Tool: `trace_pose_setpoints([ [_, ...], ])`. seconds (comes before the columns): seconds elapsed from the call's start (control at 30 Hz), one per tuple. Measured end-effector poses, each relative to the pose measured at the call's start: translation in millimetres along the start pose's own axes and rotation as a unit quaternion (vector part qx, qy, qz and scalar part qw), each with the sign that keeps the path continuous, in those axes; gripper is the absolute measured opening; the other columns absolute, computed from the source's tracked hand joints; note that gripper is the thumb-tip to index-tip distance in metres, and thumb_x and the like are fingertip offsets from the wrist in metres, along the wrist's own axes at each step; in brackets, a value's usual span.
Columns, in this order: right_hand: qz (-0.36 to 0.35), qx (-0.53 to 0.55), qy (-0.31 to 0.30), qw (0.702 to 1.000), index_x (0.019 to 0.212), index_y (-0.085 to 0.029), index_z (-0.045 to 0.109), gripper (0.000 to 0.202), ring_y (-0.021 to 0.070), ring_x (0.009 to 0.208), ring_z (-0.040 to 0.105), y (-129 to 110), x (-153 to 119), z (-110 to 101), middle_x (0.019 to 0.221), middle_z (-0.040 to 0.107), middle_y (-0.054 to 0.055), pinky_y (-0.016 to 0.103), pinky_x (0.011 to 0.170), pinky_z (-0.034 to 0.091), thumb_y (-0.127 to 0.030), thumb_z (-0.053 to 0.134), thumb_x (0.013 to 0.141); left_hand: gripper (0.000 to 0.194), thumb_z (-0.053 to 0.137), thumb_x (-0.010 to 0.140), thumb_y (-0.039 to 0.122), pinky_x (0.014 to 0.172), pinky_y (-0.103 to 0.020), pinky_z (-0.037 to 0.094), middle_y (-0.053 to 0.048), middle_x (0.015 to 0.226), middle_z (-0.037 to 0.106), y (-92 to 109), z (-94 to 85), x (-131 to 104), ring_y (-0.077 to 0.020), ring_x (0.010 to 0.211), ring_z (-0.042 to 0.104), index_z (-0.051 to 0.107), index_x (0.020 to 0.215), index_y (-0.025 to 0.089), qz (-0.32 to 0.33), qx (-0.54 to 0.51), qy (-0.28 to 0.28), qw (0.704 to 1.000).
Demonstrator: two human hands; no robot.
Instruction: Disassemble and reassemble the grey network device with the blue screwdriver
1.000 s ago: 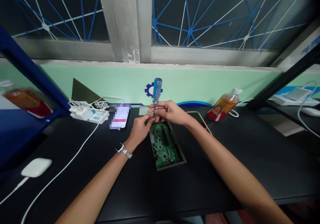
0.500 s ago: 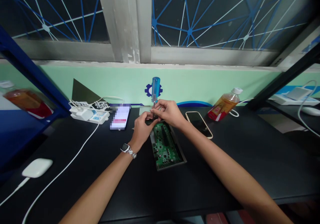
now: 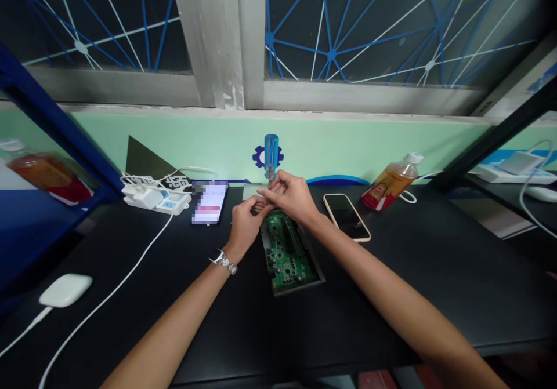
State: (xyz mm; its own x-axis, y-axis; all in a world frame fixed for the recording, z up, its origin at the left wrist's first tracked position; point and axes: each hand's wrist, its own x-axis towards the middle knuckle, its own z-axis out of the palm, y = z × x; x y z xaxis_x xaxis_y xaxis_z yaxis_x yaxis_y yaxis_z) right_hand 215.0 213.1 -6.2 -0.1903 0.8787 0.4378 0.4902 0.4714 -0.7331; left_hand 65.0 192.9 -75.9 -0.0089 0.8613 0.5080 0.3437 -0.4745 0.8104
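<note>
A screwdriver (image 3: 271,150) with a clear blue handle stands upright above the far end of a green circuit board (image 3: 288,255). My right hand (image 3: 296,196) is closed around its shaft, just below the handle. My left hand (image 3: 247,224) is curled with thumb and fingers together, low by the screwdriver's hidden tip. What it pinches, if anything, cannot be made out. The board sits in a thin metal frame on the black desk (image 3: 243,331). A silver watch is on my left wrist.
Left of my hands lie a lit phone (image 3: 209,203) and a white power strip (image 3: 159,200). To the right are a dark phone (image 3: 347,218) and a drink bottle (image 3: 391,181). A white case (image 3: 66,290) with a cable lies at the near left. A pale piece (image 3: 251,192) lies behind my hands.
My fingers have shifted slightly around the screwdriver, with the right hand's fingertips a little higher. The screwdriver and the board stay in nearly the same place.
</note>
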Motion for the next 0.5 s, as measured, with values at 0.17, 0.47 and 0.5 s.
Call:
trace_pose_setpoints([
  [0.17, 0.018, 0.069, -0.129, 0.989, 0.104, -0.019, 0.068, 0.033, 0.0113, 0.055, 0.058, 0, 6, -15, 0.085, 0.071, 0.003, 0.027, 0.053, 0.043, -0.042, 0.073, 0.081, 0.016, 0.066, 0.089, 0.032, 0.077, -0.031, 0.055, -0.006, 0.088, 0.077, -4, -5.3, 1, -0.0222, 0.082, 0.072, 0.074, 0.091, 0.019, -0.007, -0.023, -0.049, 0.998],
  [0.47, 0.03, 0.183, -0.21, 0.96, 0.1, -0.014, 0.069, 0.021, 0.013, 0.061, 0.066, -2, 7, -24, 0.076, 0.071, 0.003, 0.03, 0.066, 0.055, -0.031, 0.062, 0.089, 0.024, 0.053, 0.098, 0.029, 0.083, -0.034, 0.055, -0.007, 0.103, 0.078, 4, -11.6, 4, -0.0233, 0.091, 0.073, 0.073, 0.106, 0.019, 0.017, 0.0, -0.122, 0.992],
  [0.5, 0.028, 0.179, -0.2, 0.963, 0.097, -0.014, 0.07, 0.02, 0.0133, 0.061, 0.066, -1, 7, -23, 0.073, 0.071, 0.003, 0.03, 0.066, 0.055, -0.031, 0.063, 0.089, 0.024, 0.052, 0.098, 0.029, 0.085, -0.034, 0.055, -0.008, 0.103, 0.077, 4, -11.5, 4, -0.0232, 0.093, 0.073, 0.073, 0.106, 0.019, 0.019, -0.004, -0.126, 0.992],
])
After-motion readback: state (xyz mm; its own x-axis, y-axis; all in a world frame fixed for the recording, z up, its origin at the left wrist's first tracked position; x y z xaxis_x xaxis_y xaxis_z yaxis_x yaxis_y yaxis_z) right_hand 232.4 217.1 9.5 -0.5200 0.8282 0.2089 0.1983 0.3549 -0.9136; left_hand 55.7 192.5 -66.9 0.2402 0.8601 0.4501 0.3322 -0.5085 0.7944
